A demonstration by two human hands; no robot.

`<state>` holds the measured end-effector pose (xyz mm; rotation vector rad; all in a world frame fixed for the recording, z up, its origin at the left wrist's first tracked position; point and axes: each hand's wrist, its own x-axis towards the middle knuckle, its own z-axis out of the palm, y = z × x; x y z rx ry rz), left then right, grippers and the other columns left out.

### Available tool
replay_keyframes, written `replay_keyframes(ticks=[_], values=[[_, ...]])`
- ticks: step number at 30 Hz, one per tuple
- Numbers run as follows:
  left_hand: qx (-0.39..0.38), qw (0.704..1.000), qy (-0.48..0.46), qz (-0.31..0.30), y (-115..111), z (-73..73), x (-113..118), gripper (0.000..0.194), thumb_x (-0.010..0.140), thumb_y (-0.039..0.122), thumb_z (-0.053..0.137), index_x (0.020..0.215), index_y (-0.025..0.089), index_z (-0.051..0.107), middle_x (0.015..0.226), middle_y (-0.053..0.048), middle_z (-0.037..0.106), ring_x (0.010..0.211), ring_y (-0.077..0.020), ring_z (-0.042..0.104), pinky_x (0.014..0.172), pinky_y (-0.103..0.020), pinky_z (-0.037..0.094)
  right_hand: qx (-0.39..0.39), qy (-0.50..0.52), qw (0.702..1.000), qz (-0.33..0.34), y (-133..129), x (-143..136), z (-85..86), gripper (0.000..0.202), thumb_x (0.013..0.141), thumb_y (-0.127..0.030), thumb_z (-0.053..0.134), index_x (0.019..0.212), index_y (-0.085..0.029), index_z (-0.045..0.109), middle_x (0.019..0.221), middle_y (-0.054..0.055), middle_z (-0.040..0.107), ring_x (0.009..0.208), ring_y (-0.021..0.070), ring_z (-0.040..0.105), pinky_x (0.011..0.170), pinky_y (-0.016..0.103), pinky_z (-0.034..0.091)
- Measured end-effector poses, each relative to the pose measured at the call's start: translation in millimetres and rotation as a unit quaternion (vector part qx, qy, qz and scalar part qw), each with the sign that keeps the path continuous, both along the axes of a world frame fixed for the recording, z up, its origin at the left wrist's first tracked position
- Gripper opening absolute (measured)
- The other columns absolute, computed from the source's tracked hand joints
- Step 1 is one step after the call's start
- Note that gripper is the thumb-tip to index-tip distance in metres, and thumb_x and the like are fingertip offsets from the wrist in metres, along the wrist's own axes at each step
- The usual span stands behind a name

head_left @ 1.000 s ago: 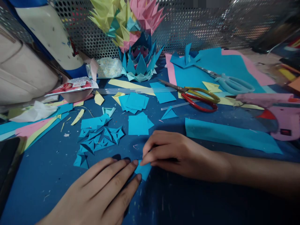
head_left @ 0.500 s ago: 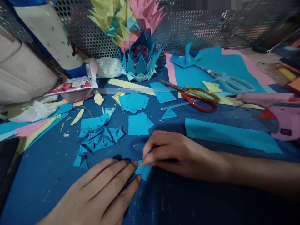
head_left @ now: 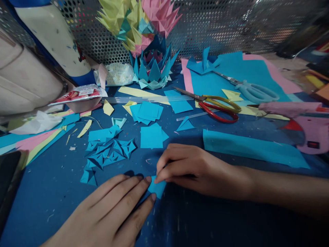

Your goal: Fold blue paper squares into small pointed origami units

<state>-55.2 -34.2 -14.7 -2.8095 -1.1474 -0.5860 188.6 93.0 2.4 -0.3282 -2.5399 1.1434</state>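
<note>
A small piece of blue paper (head_left: pixel 157 189) lies on the dark blue table (head_left: pixel 195 219) between my hands. My left hand (head_left: pixel 113 209) lies flat, fingers stretched out, with its fingertips on the paper's left edge. The fingers of my right hand (head_left: pixel 187 168) are pinched together at the paper's upper edge. Beyond them lie blue paper squares (head_left: pixel 151 136) and another stack of squares (head_left: pixel 147 112). Several folded blue pieces (head_left: pixel 109 151) are heaped behind my left hand. To the right stretches a long blue strip (head_left: pixel 252 148).
Red and yellow-handled scissors (head_left: pixel 218 106), light blue scissors (head_left: pixel 253 91) and a pink glue gun (head_left: pixel 308 123) lie to the right. Folded paper flowers (head_left: pixel 154 68) stand at the back by a perforated metal panel (head_left: pixel 195 31). A dark device (head_left: pixel 9 181) is at the left edge.
</note>
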Motion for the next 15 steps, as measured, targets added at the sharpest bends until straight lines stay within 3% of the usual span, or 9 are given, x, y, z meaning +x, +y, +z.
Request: replay_keyframes(ticks=[15], values=[[0.007,1.0,0.024,-0.005,-1.3,-0.1,1.2,0.033,0.104,0.024,0.042,0.127,0.022,0.066,0.13,-0.005,0.064,0.129,-0.0205,0.051,0.121,-0.038,0.019,0.006,0.002,1.0,-0.007,-1.9,0.1,1.6,0.021,0.095,-0.005,0.055,0.103,-0.016,0.071,0.103,0.006,0.069,0.095,0.0128,0.06,0.086,0.026,0.047]])
